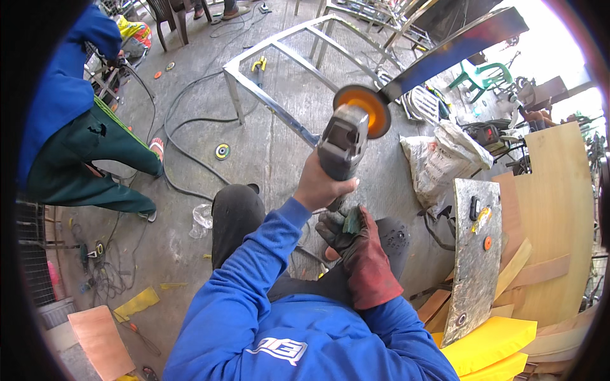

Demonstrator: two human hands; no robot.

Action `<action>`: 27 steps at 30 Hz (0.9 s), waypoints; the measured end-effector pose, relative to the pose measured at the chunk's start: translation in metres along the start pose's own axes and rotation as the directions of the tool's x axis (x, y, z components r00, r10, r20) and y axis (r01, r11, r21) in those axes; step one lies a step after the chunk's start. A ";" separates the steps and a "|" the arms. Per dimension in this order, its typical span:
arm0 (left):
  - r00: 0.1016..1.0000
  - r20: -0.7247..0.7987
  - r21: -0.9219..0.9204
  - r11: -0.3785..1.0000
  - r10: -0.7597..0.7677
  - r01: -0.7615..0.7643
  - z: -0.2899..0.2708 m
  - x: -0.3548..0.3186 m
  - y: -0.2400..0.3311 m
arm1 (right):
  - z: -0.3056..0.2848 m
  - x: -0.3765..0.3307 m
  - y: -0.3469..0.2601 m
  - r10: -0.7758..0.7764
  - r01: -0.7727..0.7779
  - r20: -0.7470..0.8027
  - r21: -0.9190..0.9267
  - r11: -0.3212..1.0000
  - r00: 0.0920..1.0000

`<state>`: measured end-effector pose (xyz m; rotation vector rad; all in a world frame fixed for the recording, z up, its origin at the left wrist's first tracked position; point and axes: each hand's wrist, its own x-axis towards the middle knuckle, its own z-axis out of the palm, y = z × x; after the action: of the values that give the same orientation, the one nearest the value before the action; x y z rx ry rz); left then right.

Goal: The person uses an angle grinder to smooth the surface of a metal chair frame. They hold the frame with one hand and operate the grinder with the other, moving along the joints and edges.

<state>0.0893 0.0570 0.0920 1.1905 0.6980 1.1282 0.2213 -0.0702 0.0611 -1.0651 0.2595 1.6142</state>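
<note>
one angle grinder, two hands, two yellow foam slabs

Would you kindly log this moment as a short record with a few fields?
Setting: concrete floor of an open workshop
Left hand: bare, gripping the grey body of the angle grinder
Right hand: in a dark red work glove, at the grinder's rear end
Disc: orange, at the edge of a long dark metal bar
Nearby: metal frame, white sack, plywood sheets, yellow foam
Other person: bending at left, blue top, green trousers
</note>
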 end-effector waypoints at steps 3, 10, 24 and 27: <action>1.000 0.011 0.044 0.999 -0.005 0.004 -0.001 0.007 0.009 | 0.002 0.000 0.001 0.017 -0.017 -0.024 -0.001 1.000 1.000; 0.999 -0.039 -0.056 0.998 0.017 -0.019 -0.003 0.003 0.005 | 0.001 -0.001 0.000 -0.009 0.010 0.013 -0.058 0.998 1.000; 0.995 -0.053 -0.016 0.997 -0.081 0.081 -0.030 -0.006 -0.027 | -0.006 0.010 0.002 -0.043 0.034 -0.113 -0.083 0.996 0.993; 0.986 -0.115 -0.001 0.993 -0.119 0.120 -0.040 -0.018 -0.058 | -0.005 0.012 0.003 -0.015 0.010 -0.120 -0.046 0.999 0.993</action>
<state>0.0649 0.0557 0.0234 1.0801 0.8502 1.1011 0.2221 -0.0664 0.0483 -1.1980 0.2971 1.5535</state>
